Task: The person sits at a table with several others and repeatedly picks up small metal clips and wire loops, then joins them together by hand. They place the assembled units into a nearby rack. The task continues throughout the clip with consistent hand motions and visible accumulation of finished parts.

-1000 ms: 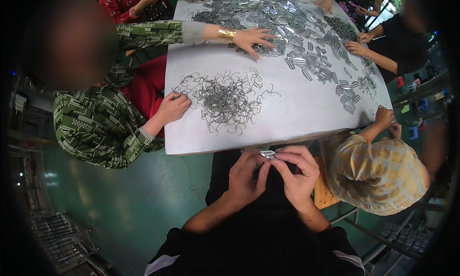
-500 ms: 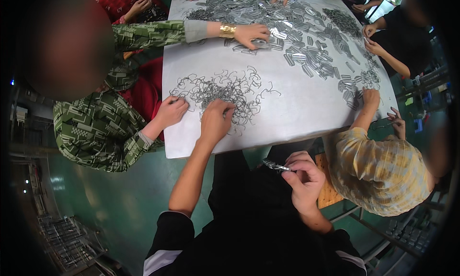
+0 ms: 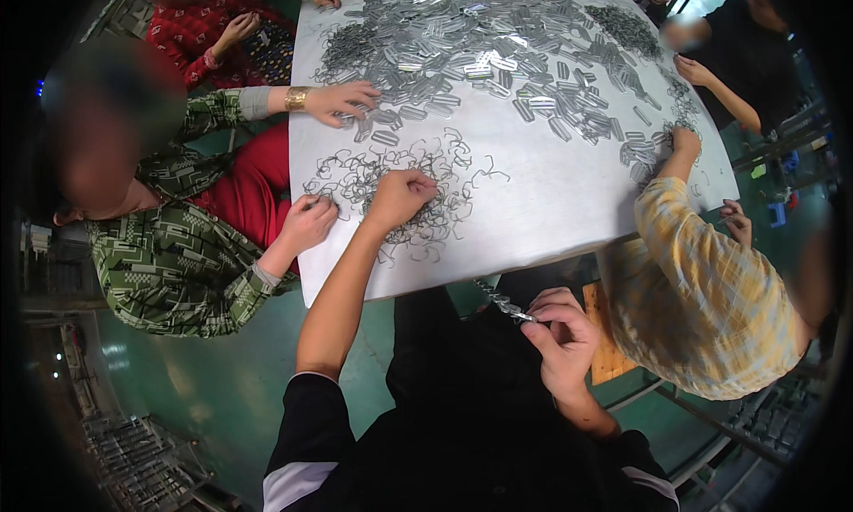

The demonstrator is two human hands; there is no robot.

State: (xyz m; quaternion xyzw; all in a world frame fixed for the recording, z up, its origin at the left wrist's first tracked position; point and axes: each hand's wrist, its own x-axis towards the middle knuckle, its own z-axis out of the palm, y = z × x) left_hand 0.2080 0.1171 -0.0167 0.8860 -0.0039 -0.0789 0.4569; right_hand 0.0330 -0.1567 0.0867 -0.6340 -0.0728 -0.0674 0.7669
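Over a pile of bent wire hooks on the white-covered table, my left hand has its fingertips pinched together; whatever lies between them is hidden. My right hand is off the table's near edge, above my lap. Its thumb and fingers pinch the end of a strip of shiny metal pieces, which slants up and left toward the table edge. Beyond the hooks lies a broad heap of flat, slotted, silver metal plates.
A co-worker in a green patterned sleeve sits at my left, one hand by the plates. At my right, a person in a yellow checked shirt reaches onto the table. More people work along the far sides. A wooden stool stands at right.
My left hand stays over the hooks, its fingertips drawn closer together. More of the metal strip shows beyond my right hand. The green-sleeved co-worker's far hand has moved left across the plates.
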